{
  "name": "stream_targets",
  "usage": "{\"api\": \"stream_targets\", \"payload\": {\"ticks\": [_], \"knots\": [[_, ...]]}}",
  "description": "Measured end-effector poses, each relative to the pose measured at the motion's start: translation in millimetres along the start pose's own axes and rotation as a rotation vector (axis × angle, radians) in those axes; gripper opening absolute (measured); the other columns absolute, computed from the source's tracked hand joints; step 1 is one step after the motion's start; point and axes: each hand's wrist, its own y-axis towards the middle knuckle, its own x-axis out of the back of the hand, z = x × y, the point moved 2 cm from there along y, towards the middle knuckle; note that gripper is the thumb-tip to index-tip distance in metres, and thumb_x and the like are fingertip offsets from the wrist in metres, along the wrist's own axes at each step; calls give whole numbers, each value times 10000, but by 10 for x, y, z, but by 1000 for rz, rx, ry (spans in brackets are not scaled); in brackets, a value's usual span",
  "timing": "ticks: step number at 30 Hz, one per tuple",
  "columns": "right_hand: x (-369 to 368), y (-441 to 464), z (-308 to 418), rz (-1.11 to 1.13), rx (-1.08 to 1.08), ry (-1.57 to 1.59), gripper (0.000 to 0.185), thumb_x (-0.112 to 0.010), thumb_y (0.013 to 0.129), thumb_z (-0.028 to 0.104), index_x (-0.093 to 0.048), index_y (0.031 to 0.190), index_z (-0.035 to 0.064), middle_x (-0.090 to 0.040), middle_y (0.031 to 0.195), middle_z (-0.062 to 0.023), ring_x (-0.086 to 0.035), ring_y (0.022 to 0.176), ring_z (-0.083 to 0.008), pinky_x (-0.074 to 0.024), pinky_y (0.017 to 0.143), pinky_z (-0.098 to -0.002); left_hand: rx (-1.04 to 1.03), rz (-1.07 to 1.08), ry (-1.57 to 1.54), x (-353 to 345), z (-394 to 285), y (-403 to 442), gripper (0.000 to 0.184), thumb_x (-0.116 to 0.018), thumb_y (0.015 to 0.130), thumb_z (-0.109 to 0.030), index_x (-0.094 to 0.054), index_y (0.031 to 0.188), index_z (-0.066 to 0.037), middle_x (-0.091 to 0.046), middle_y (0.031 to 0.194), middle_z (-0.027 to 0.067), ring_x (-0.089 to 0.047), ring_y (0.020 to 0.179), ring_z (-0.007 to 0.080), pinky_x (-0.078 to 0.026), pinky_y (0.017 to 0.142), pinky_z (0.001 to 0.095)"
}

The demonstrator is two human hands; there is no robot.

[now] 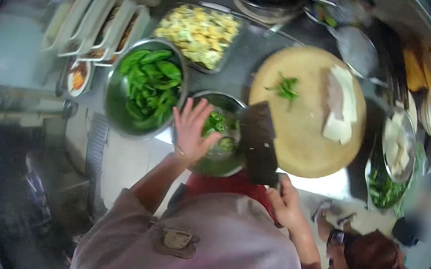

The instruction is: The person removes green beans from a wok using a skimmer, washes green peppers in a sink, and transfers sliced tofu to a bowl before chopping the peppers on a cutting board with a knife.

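My left hand [193, 129] is open with its fingers spread, over the left part of a metal bowl [214, 164] that holds cut green pepper pieces [226, 144]. In my right hand [286, 202] is the handle of a broad dark cleaver [259, 143], whose blade lies between that bowl and the round cutting board [299, 156]. A small heap of green pepper bits [287, 88] and a white cloth or slab [342, 105] rest on the board. Whole green peppers [152, 80] fill a larger metal bowl [115, 113] left of my left hand.
Behind the bowls stands a tray of yellow-white chunks [199, 31]. White containers [97, 21] line the back left. On the right are a bowl of white pieces [398, 145] and a tray of chopped greens [385, 189]. Another person [378, 265] is at the lower right.
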Motion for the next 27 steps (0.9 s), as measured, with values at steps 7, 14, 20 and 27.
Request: {"api": "stream_targets", "payload": {"ticks": [7,14,20,27], "knots": [[81,121,163,-166,-152,189,250,-465,935,105,-421,1172,38,-478,700,-15,-465,464,-74,-410,405,-227,188,196,-67,-58,1836,425,273,-619,788,-164,-636,1059,-130,-628,1022,136,-580,922,349,-466,812,427],[-130,35,145,-359,-174,202,253,-472,914,57,-459,1163,18,-497,716,-9,-467,533,-76,-386,476,-223,-71,322,448,-278,1712,1132,419,-713,678,-206,-606,1079,-152,-559,1098,86,-543,1029,301,-474,825,418],[-36,-310,50,-399,-191,166,223,-505,905,58,-465,1122,24,-482,701,6,-444,580,-62,-385,510,-217,81,93,-33,555,1678,1368,429,-694,747,-127,-583,1159,-82,-598,1182,112,-603,1050,256,-489,888,351],[228,-833,-217,-683,-206,246,295,-541,894,89,-443,1162,15,-504,661,-12,-503,490,-95,-429,447,-267,158,244,-1129,-35,-373,708,472,-618,745,46,-572,1205,-48,-569,1181,91,-536,1119,203,-423,977,343]]}}
